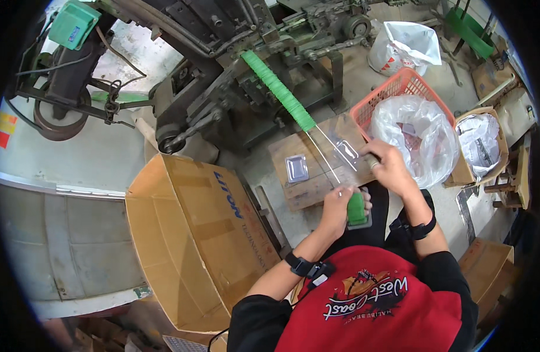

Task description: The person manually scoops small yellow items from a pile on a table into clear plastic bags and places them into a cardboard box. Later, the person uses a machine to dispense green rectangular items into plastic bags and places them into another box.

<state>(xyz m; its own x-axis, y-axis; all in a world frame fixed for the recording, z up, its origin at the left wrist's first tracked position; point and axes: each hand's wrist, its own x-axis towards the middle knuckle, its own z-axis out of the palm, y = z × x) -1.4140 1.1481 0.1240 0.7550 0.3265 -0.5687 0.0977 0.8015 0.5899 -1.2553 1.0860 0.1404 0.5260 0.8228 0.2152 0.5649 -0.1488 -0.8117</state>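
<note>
Firmly, your left hand (338, 206) clenches a small green stack of thin pieces (356, 209), its fingers wrapped around the bundle just beyond the near edge of a brown cardboard box (305, 190). At twelve o'clock from that fist, your right hand's bent fingers meet a blurred, clear plastic tray (347, 154); whether they grip it, you cannot tell. Your right hand (393, 169) itself sits at one o'clock from the left. A second clear, square plastic tray (296, 168) lies on the box at ten o'clock. Toward eleven, a long green row of thin pieces (282, 94) lines two slender pale rods (323, 156), while an orange plastic basket (369, 101) stands at one.
</note>
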